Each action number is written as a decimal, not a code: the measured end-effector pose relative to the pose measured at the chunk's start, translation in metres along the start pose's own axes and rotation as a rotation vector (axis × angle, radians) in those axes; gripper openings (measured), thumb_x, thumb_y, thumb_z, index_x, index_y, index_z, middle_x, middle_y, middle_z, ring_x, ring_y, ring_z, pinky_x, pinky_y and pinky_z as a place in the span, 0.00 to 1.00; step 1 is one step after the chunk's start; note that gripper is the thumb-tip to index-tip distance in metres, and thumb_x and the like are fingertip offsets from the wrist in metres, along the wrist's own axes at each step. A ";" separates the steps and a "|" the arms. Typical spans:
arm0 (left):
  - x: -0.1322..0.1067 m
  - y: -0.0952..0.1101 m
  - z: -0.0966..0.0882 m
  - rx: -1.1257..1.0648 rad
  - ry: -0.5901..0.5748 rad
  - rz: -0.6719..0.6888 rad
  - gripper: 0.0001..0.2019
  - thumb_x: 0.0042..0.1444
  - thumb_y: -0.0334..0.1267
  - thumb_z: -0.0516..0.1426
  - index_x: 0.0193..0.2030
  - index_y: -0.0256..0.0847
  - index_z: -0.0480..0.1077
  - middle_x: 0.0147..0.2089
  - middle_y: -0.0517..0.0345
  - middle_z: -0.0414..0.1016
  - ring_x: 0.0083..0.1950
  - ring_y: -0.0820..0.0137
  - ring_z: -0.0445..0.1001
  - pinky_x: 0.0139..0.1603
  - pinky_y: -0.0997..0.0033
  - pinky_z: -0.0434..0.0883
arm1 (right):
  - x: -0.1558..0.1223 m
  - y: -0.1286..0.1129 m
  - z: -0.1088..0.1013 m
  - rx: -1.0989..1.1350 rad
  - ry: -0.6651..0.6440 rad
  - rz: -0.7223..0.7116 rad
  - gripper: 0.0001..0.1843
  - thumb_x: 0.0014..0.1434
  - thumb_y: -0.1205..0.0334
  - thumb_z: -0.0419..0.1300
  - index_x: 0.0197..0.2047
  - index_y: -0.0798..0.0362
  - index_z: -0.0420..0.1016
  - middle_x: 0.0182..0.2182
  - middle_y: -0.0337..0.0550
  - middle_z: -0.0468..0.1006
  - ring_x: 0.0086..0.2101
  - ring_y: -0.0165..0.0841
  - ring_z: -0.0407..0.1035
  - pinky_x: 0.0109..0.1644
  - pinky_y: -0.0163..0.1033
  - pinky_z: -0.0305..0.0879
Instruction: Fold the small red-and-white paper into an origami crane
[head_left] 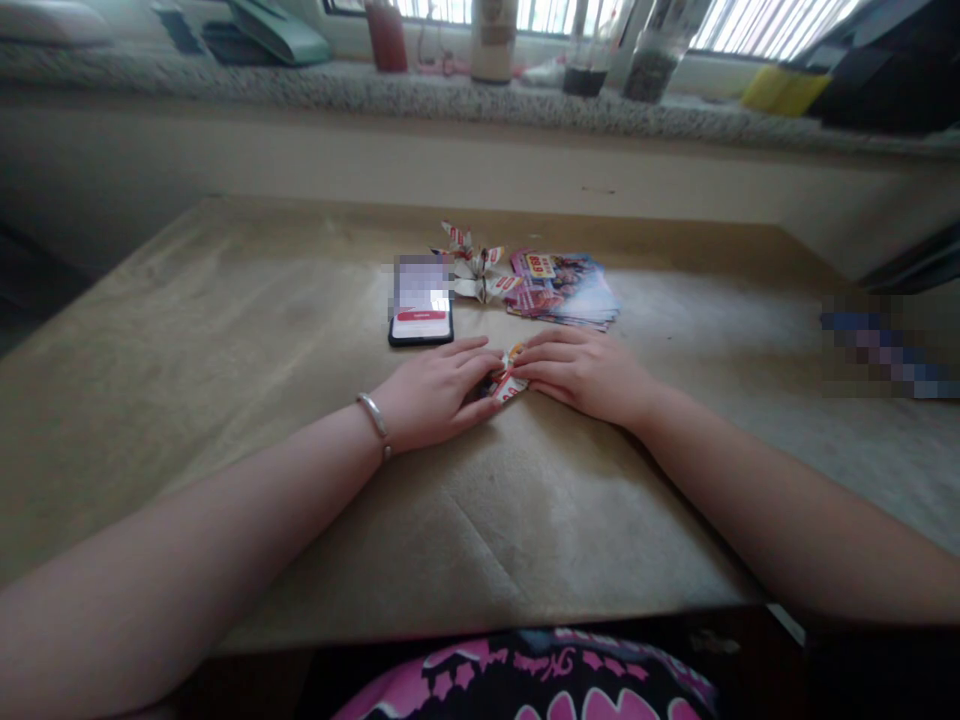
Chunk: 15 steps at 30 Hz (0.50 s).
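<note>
A small folded piece of printed paper (pixel 508 380), red, white and yellow, lies on the table between my two hands. My left hand (pixel 439 392), with a silver bangle at the wrist, rests palm down with its fingers pressed flat on the paper's left side. My right hand (pixel 581 372) lies flat too, fingertips pressing the paper's right side. Most of the paper is hidden under my fingers.
A phone (pixel 421 302) with a lit screen lies just beyond my left hand. Folded paper figures (pixel 480 268) and a stack of colourful flyers (pixel 564 288) sit behind. The brown table (pixel 225 330) meets a stone sill (pixel 375 92) carrying jars and bottles.
</note>
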<state>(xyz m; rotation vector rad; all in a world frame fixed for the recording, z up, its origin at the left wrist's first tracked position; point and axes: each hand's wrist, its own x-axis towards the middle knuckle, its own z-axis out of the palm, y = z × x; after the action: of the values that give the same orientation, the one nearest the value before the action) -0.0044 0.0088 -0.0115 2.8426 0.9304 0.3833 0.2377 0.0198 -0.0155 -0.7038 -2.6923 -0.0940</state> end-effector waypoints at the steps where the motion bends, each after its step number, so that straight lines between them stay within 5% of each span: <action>1: 0.000 0.000 0.000 -0.006 0.000 0.001 0.20 0.62 0.46 0.50 0.55 0.36 0.65 0.59 0.48 0.68 0.65 0.61 0.60 0.64 0.58 0.62 | 0.000 -0.001 0.000 -0.017 -0.007 -0.007 0.15 0.64 0.60 0.52 0.50 0.49 0.76 0.46 0.43 0.79 0.49 0.38 0.68 0.53 0.46 0.64; 8: 0.001 0.001 -0.001 0.066 0.071 0.027 0.15 0.60 0.41 0.53 0.50 0.37 0.70 0.49 0.49 0.73 0.51 0.64 0.70 0.53 0.61 0.69 | 0.002 -0.010 -0.001 -0.042 0.013 -0.017 0.13 0.64 0.59 0.52 0.43 0.50 0.78 0.40 0.43 0.79 0.41 0.36 0.67 0.46 0.42 0.65; 15: 0.002 -0.005 0.005 0.079 0.157 0.111 0.16 0.64 0.38 0.49 0.54 0.40 0.71 0.53 0.55 0.75 0.55 0.66 0.70 0.57 0.62 0.69 | 0.005 -0.017 0.000 -0.069 -0.005 0.020 0.14 0.64 0.57 0.51 0.40 0.52 0.78 0.36 0.46 0.78 0.38 0.35 0.68 0.40 0.40 0.63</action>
<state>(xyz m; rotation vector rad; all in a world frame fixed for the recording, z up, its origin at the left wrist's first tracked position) -0.0038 0.0138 -0.0170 2.9805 0.8333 0.6021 0.2257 0.0070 -0.0135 -0.7526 -2.6969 -0.1818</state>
